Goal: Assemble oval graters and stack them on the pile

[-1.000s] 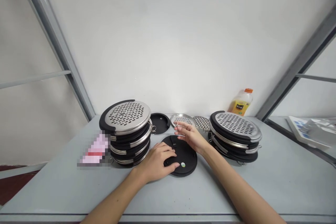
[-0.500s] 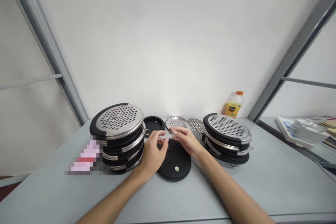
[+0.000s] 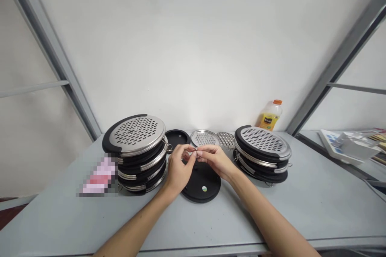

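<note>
My left hand [image 3: 180, 166] and my right hand [image 3: 215, 160] meet fingertip to fingertip above a black round lid [image 3: 201, 184] with a small round sticker. Pinched between both is a small metal ring [image 3: 196, 150], mostly covered by the fingers. A tall stack of black-rimmed round graters [image 3: 137, 134] stands left of my left hand, with wire loops at its side. To the right of my right hand is a shorter stack of similar graters [image 3: 262, 142]. Behind the hands lie a black round tray [image 3: 177, 137], a silver perforated disc [image 3: 205, 138] and a coarser grater disc [image 3: 226, 139].
A bottle with an orange cap [image 3: 269, 117] stands behind the right stack. A blurred pink item [image 3: 101, 176] lies left of the tall stack. At the far right, a white tray [image 3: 340, 148] rests on another surface. Grey metal posts frame the grey table [image 3: 241, 225].
My left hand has closed in on the ring held by my right hand, and the fingertips now touch. The whole view has shifted slightly.
</note>
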A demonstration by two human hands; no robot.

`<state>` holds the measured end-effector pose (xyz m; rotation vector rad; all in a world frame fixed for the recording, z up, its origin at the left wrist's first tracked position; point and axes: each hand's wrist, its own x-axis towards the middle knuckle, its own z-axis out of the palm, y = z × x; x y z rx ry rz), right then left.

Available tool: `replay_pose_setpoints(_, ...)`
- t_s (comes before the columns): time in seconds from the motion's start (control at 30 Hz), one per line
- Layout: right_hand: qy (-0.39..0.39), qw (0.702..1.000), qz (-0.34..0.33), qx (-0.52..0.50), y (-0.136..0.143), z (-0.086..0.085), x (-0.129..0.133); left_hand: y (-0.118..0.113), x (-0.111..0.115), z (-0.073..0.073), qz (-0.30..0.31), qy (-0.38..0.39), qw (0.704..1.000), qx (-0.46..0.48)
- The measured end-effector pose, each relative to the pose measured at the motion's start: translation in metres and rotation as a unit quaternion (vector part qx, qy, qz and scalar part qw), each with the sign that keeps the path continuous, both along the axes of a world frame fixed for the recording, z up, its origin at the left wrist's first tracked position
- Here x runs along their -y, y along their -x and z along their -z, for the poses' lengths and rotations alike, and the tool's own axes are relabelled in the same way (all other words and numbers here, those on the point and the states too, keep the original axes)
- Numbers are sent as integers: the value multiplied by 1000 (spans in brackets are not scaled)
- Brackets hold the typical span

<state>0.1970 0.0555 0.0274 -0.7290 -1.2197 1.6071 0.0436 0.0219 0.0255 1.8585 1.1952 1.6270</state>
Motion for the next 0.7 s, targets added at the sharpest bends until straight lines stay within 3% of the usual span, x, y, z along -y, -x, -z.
replay_pose_setpoints(0.13, 27, 999, -21, -11, -1, -4, 2, -1, -1, 0, 5, 0, 1000, 4)
replay_pose_setpoints(0.27, 30, 999, -2, -15, -2, -7, 2, 0, -3, -1, 50, 58, 995, 62)
replay_pose_setpoints(0.37, -28, 999, 31, 15, -2, -6, 1, 0, -4, -1, 82, 96, 987, 97)
replay_pose_setpoints(0.5, -114, 989, 67, 68, -1, -3, 1, 1, -5, 2, 67, 96, 989, 94)
replay_pose_setpoints(0.57, -114, 988, 53, 84, -1, -3, 2, 2, -6, 4, 61, 93, 989, 93)
replay_pose_setpoints(0.7, -46, 996, -41, 69, -6, -6, 3, 3, -4, 3, 51, 35, 996, 58)
